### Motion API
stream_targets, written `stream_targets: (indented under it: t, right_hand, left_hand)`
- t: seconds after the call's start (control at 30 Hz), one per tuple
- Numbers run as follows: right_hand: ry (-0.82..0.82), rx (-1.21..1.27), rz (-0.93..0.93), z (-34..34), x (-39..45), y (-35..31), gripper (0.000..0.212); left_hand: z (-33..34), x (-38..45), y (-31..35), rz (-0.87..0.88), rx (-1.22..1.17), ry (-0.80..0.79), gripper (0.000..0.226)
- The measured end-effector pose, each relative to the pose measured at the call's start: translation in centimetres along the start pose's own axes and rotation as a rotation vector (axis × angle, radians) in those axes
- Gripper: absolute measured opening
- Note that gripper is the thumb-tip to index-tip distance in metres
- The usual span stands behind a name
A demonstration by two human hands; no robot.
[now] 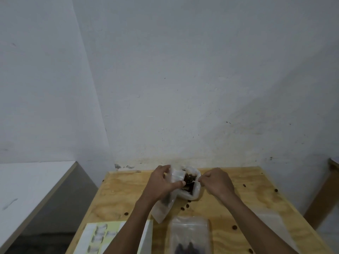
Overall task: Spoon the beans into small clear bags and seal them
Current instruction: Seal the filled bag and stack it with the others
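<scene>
Head view: a small clear bag is pinched at its mouth by the left hand, thumb in front and fingers behind, with its lower part trailing down toward the wooden table. A thin spoon handle is gripped by the curled fingers of the right hand over the white container, where dark beans are seen. Loose beans are scattered on the table. A filled bag is laid nearer the camera, beside a sheet of labels.

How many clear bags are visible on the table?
3: one held in the left hand, a bag with beans at the near edge, an empty bag right. Others may be hidden.
</scene>
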State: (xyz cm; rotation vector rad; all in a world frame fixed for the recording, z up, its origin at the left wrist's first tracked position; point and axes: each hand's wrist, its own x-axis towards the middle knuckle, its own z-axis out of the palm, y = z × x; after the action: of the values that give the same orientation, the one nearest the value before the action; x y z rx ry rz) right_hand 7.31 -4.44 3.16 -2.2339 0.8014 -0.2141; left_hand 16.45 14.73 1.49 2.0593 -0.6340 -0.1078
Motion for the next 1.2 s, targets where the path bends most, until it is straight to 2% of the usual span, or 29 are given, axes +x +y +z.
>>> stream_targets:
  t: [0.17, 0.3, 0.47, 0.57, 0.7, 0.73, 0.83, 0.9, 1.0, 1.07, 1.1, 1.13, 1.2]
  right_hand:
    - [0.031, -0.008, -0.077, -2.1, -0.6, -1.3, 0.021]
    - [0.039, -0.056, -0.132, -3.8, -2.1, -3.4, 0.02]
    - [0.041, -0.285, -0.258, -3.9, -4.0, -5.2, 0.024]
    - [0.143, -0.327, -0.311, -4.1, -4.2, -5.4, 0.029]
    - [0.221, -0.353, -0.257, -3.5, -3.0, -4.1, 0.019]
    - [0.212, -0.39, -0.228, -2.8, -2.7, -3.7, 0.016]
    - [0.132, -0.429, -0.155, 0.2, -2.2, -2.7, 0.028]
    - [0.065, -0.415, -0.144, 1.8, -2.4, -2.5, 0.019]
    - [0.046, -0.399, -0.134, 2.5, -3.1, -2.6, 0.021]
    - [0.157, -0.332, -0.198, 1.8, -3.4, -3.1, 0.018]
    - [0.199, -0.207, -0.244, 1.2, -3.4, -3.5, 0.018]
    - [0.197, -0.017, -0.294, 0.5, -3.5, -4.0, 0.017]
    - [0.06, 0.344, -0.359, -1.0, -4.0, -5.6, 0.014]
  left_hand:
    - [-0.1, -0.8, -0.4, 0.055, 0.251, -0.028, 0.109]
    - [0.1, -1.1, 0.3, 0.089, 0.326, 0.001, 0.109]
    - [0.4, -1.1, 1.2, 0.124, 0.28, 0.091, 0.102]
    - [0.2, -1.3, 1.4, 0.142, 0.278, 0.119, 0.104]
    - [-0.7, -1.7, 0.9, 0.132, 0.245, 0.178, 0.113]
    - [-0.9, -1.8, 0.7, 0.127, 0.226, 0.199, 0.113]
    - [-1.5, -2.1, 0.7, 0.1, 0.125, 0.283, 0.113]
    - [-1.9, -2.3, 1.0, 0.085, 0.056, 0.338, 0.113]
    - [-2.3, -2.4, 1.0, 0.083, -0.028, 0.403, 0.109]
    - [-2.4, -2.4, 0.8, 0.109, -0.034, 0.414, 0.108]
    - [-2.4, -2.3, 0.7, 0.123, -0.027, 0.414, 0.108]
    - [-2.4, -2.4, 0.8, 0.132, -0.023, 0.414, 0.109]
    - [-2.2, -2.4, 1.1, 0.143, -0.027, 0.419, 0.109]
